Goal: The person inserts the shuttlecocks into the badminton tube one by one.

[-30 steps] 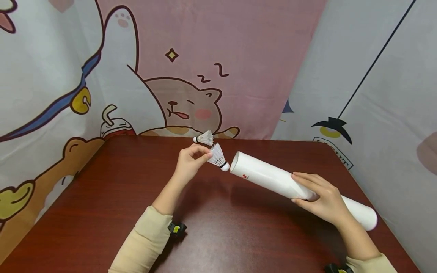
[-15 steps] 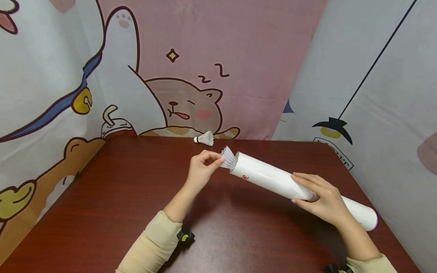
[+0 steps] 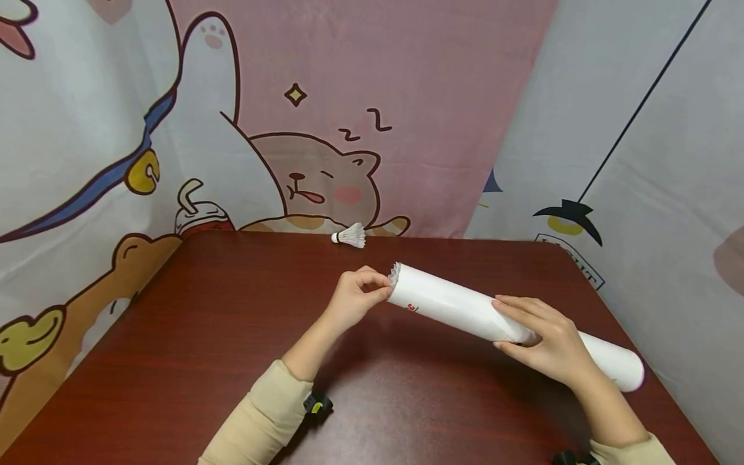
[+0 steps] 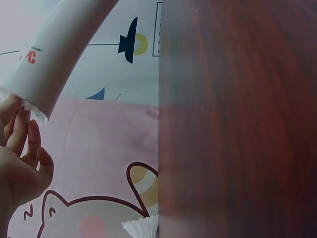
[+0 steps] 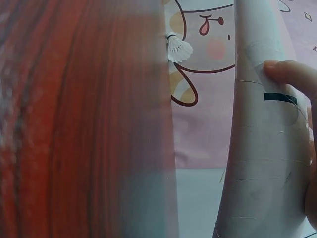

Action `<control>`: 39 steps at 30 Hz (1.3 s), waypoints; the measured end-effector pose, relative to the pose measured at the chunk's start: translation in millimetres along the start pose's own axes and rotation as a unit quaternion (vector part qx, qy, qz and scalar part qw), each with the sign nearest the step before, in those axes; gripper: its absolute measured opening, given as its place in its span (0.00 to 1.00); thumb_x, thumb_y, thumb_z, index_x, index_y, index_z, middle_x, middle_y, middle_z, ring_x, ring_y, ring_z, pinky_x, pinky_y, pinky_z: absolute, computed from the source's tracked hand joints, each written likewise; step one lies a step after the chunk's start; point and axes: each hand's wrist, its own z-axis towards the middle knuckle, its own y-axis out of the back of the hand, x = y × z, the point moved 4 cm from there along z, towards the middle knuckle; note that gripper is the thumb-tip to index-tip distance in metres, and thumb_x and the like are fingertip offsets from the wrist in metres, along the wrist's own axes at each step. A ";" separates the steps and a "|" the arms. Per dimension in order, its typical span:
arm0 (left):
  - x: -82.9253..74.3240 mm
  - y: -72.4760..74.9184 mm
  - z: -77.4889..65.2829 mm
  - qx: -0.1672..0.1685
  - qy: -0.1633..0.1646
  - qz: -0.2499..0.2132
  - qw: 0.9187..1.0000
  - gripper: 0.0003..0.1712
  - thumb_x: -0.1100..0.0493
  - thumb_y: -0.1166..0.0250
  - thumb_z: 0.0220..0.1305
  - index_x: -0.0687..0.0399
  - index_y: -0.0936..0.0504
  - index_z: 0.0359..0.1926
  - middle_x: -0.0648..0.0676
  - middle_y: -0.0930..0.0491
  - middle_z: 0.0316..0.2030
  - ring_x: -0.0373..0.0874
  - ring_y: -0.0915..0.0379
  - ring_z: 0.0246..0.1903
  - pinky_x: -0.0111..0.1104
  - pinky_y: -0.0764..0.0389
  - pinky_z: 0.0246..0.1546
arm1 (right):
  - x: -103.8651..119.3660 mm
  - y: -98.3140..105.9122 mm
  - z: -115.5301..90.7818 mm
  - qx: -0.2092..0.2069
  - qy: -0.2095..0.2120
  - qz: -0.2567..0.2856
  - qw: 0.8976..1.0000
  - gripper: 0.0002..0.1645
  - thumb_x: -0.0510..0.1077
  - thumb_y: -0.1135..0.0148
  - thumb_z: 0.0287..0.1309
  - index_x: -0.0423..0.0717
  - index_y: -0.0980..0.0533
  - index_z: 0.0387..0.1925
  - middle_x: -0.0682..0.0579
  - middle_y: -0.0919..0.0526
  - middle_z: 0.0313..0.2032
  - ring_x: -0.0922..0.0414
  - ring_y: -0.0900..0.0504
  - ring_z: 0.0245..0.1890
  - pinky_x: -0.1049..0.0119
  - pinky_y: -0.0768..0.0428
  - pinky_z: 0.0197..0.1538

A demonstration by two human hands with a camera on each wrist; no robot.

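A long white shuttlecock tube (image 3: 447, 303) slants across the middle of the head view, its mouth toward the left. My right hand (image 3: 546, 336) grips it around the lower half; in the right wrist view that hand's thumb side (image 5: 292, 77) lies along the tube (image 5: 267, 148). At the mouth, a white shuttlecock (image 3: 394, 276) sits inside with only its feather tips showing; its cork is hidden. Thumb and forefinger of my left hand (image 3: 356, 298) pinch those feather tips. The left wrist view shows the same fingers right at the tube's rim (image 4: 44, 115).
Another white shuttlecock (image 3: 351, 236) lies on its side near the back edge of the dark red wooden table (image 3: 250, 310). Cartoon-printed cloth (image 3: 407, 116) hangs behind the table and along its sides.
My left hand has moved right and pushed the shuttlecock, cork first, from outside the tube into its mouth. The tube's open end has shifted slightly left and down; my right hand keeps its grip.
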 end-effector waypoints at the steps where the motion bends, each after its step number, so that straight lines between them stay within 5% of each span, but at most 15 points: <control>1: 0.6 -0.8 0.0 0.007 0.001 -0.003 1.000 0.03 0.74 0.32 0.52 0.74 0.17 0.30 0.60 0.21 0.27 0.37 0.30 0.29 0.35 0.28 0.31 | -0.2 -0.8 -0.4 0.000 0.002 -0.003 1.000 0.36 0.66 0.38 0.54 0.40 0.19 0.50 0.42 0.18 0.48 0.53 0.23 0.48 0.81 0.33 0.43; 8: 7.8 -4.4 -0.6 0.039 0.017 -0.055 0.998 0.04 0.80 0.35 0.49 0.77 0.17 0.29 0.51 0.22 0.27 0.36 0.29 0.32 0.27 0.25 0.32 | 1.3 -6.6 -2.3 0.007 0.005 0.007 1.000 0.36 0.66 0.37 0.54 0.41 0.19 0.50 0.43 0.18 0.49 0.52 0.23 0.48 0.81 0.35 0.51; 16: 7.8 -5.1 -0.9 0.060 0.009 -0.066 0.996 0.05 0.82 0.37 0.47 0.79 0.18 0.28 0.58 0.21 0.27 0.38 0.28 0.33 0.26 0.26 0.36 | 2.3 -8.6 -1.1 0.015 0.005 0.017 1.000 0.36 0.66 0.37 0.53 0.41 0.19 0.51 0.43 0.19 0.49 0.53 0.23 0.47 0.80 0.35 0.52; 28: 7.8 4.6 0.5 0.149 0.006 -0.070 0.986 0.04 0.77 0.38 0.57 0.76 0.18 0.34 0.65 0.20 0.33 0.39 0.27 0.35 0.29 0.24 0.36 | -1.5 -7.5 -6.2 0.014 -0.007 0.015 1.000 0.37 0.67 0.37 0.54 0.41 0.19 0.51 0.43 0.19 0.50 0.54 0.24 0.49 0.81 0.35 0.50; 35: 17.0 9.9 1.6 0.112 0.001 -0.047 0.993 0.05 0.73 0.37 0.60 0.74 0.17 0.36 0.62 0.18 0.33 0.38 0.25 0.36 0.34 0.24 0.37 | -3.2 -4.8 -6.9 0.011 -0.012 -0.004 1.000 0.38 0.68 0.39 0.54 0.41 0.20 0.51 0.43 0.19 0.50 0.55 0.24 0.49 0.81 0.33 0.36; 39: 38.1 16.6 4.3 0.071 0.026 -0.029 0.997 0.07 0.70 0.38 0.63 0.72 0.17 0.38 0.64 0.17 0.35 0.49 0.22 0.39 0.35 0.24 0.40 | -1.1 -3.6 -4.1 0.005 -0.010 0.002 1.000 0.38 0.67 0.39 0.55 0.39 0.20 0.50 0.41 0.19 0.49 0.56 0.24 0.48 0.83 0.34 0.31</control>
